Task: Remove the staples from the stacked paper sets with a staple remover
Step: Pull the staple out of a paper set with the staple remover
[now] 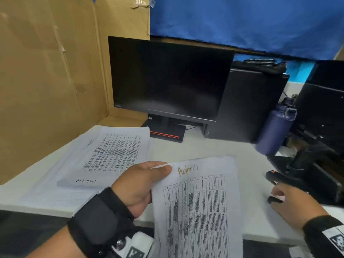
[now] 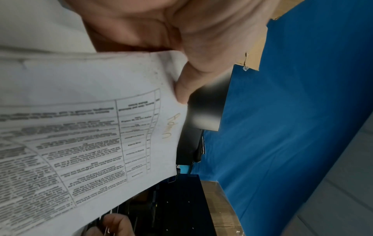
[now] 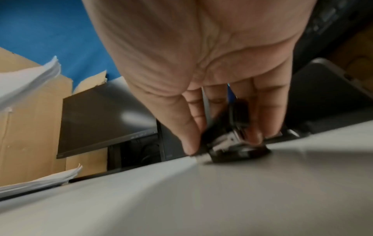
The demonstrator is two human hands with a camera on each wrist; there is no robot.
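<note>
Head view: white desk [image 1: 214,146], blue cloth [image 1: 242,21] behind; left hand [image 1: 137,185] pinches paper set [image 1: 197,202], right hand [image 1: 296,205] grips staple remover [image 3: 232,143].

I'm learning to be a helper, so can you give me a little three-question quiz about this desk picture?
1. True or false: the left hand holds the paper set marked "Admin".
2. What is the right hand picking up? A) bottle B) staple remover C) monitor
3. Fill in: the paper stack lies on the ____ side of the desk.

Key: 1 true. 2 B: its fingers pinch the staple remover, which touches the desk. 3 left.
</note>
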